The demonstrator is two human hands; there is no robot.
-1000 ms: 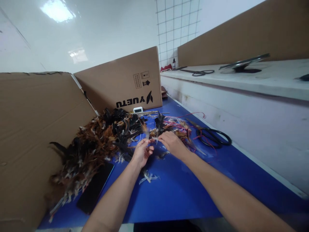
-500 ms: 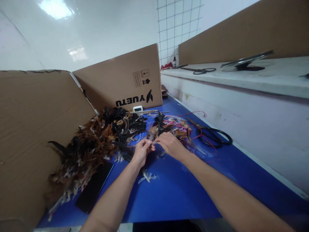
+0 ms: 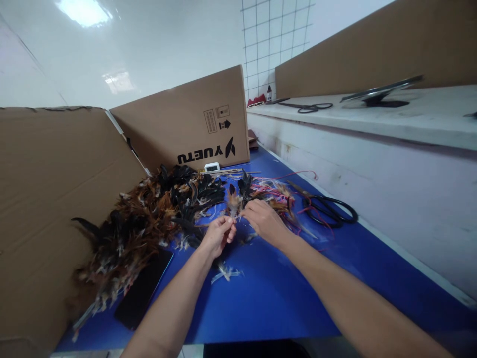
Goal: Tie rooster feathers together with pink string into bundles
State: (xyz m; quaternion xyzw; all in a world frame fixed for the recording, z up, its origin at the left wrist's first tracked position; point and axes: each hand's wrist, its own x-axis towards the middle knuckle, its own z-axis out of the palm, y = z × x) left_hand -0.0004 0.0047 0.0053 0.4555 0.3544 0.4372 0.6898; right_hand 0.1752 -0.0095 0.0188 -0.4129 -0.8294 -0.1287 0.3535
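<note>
Over the middle of the blue table, my left hand pinches the quill end of a small brown feather with a dark tip, which points up and away from me. My right hand is just right of it, thumb and fingers pressed together near the feather's base; whatever lies between them is too small to make out. Beyond the right hand lie dark feathers and a tangle of pink and white strings. Loose pale feather scraps lie below my left hand.
A large heap of brown and black feathers fills the left side, beside a black phone. Black-handled scissors lie at right. Cardboard walls the back and left. A small white digital display stands behind. A white ledge runs along the right.
My hands have drawn slightly apart, the left shifting a little left and down. The feather's dark tip now shows upright above the fingers.
</note>
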